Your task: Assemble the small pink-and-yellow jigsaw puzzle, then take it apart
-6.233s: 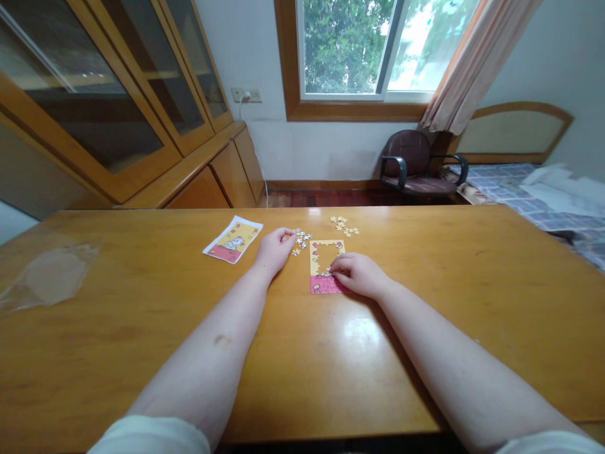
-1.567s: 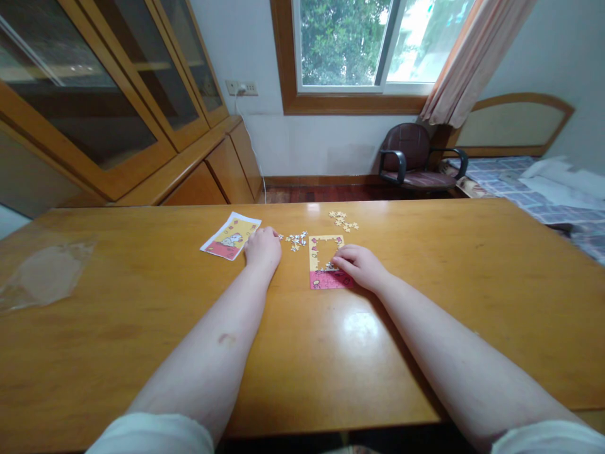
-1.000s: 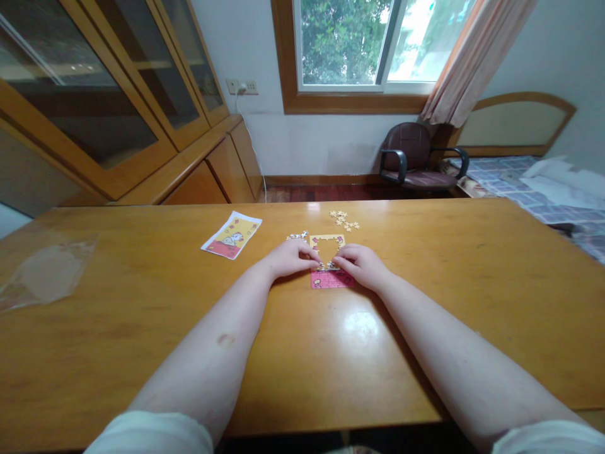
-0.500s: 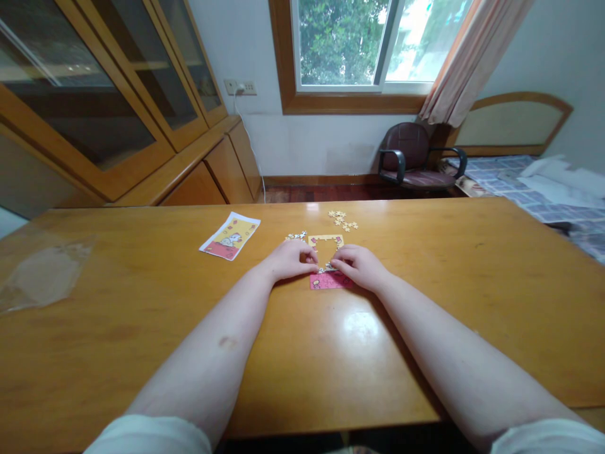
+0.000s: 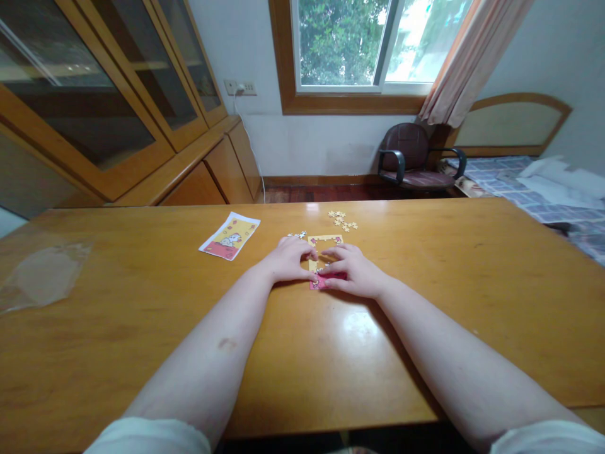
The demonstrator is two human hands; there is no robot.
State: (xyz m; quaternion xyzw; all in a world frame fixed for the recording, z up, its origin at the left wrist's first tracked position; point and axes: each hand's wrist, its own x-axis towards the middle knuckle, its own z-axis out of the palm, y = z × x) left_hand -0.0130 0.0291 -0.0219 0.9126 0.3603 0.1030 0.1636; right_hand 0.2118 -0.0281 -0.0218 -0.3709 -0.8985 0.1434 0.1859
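A partly assembled jigsaw puzzle (image 5: 326,238) lies on the wooden table, its yellow border around an open middle and its lower band pink. My left hand (image 5: 293,260) rests at the puzzle's left edge, fingers curved and apart, thumb touching the pink corner. Over the lower right part my right hand (image 5: 353,270) lies with fingers spread, touching the pink band and covering much of it. I see nothing held in either hand. Some white puzzle pieces (image 5: 297,234) lie just behind my left hand. Farther back sits a loose group of yellow puzzle pieces (image 5: 341,220).
A picture sheet (image 5: 230,236) with a white animal on yellow and red lies left of the puzzle. A clear plastic bag (image 5: 45,274) is at the table's left end. Beyond the table stand a cabinet (image 5: 189,170), an armchair (image 5: 410,154) and a bed (image 5: 515,183).
My right hand has shifted slightly left and toward me, its fingers spreading from a closer pinch to lie over the pink band. My left hand has barely moved.
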